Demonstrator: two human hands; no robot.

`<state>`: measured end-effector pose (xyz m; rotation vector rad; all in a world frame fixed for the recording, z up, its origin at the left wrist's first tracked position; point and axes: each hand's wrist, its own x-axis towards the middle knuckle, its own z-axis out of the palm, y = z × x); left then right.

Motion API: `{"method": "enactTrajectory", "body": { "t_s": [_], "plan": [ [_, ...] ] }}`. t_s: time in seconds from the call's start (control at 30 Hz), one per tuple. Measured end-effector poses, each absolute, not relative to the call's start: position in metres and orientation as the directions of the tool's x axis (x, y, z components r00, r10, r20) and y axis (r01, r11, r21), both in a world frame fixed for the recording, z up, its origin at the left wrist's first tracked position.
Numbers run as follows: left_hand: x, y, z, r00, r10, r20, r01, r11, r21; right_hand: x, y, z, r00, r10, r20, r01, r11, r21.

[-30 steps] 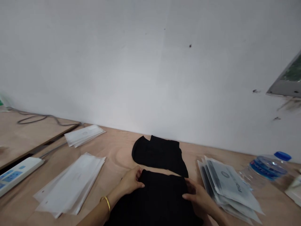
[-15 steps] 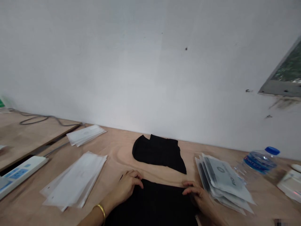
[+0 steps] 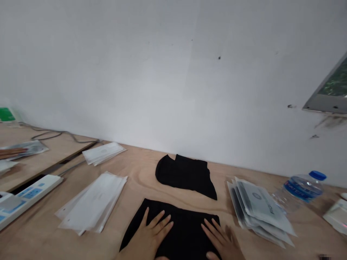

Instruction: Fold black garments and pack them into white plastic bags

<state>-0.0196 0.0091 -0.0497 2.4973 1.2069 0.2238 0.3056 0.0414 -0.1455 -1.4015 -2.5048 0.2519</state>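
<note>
A piece of black cloth (image 3: 184, 227) lies on the wooden table in front of me, its lower part running out of view. My left hand (image 3: 151, 233) rests flat on its left side with the fingers spread. On the right side, my right hand (image 3: 221, 236) also lies flat, fingers stretched out over the cloth. Farther back, close to the wall, is a second black cloth piece (image 3: 187, 175), untouched. Right of my right hand sits a stack of filled, printed plastic pouches (image 3: 262, 206).
Frosted plastic bags lie at the left in a near pile (image 3: 94, 202) and a far pile (image 3: 104, 153). A power strip (image 3: 32, 196) is at the left edge. A water bottle (image 3: 302, 187) lies at the right. Another person's hand (image 3: 12, 152) touches a pouch (image 3: 35, 147) at far left.
Both hands have gone from bent fingers at the cloth's far edge to lying flat on it, nearer to me. The view has shifted slightly left, bringing another person's hand into sight.
</note>
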Motion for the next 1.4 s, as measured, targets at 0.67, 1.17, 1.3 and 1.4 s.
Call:
{"method": "enactTrajectory", "body": {
  "t_s": [0.67,1.17,1.3,1.4],
  "plan": [
    [-0.006,0.120,-0.021,0.403,0.914,-0.042,0.829,-0.345,0.441,0.305,0.126,-0.061,-0.374,0.926,-0.041,0.656,0.234,-0.717],
    [0.004,-0.013,-0.043,0.305,0.919,-0.250,0.951,-0.283,0.122,0.316,0.004,-0.095,-0.401,0.908,0.121,0.760,0.404,-0.510],
    [-0.022,-0.009,-0.030,0.309,0.943,-0.126,0.901,-0.248,0.355,0.321,0.021,-0.095,-0.141,0.972,0.187,0.669,0.233,-0.706],
    [-0.043,0.012,-0.025,0.186,0.982,0.036,0.857,-0.180,0.482,0.325,0.047,-0.101,0.038,0.992,0.123,0.633,0.072,-0.771]
  ]
}}
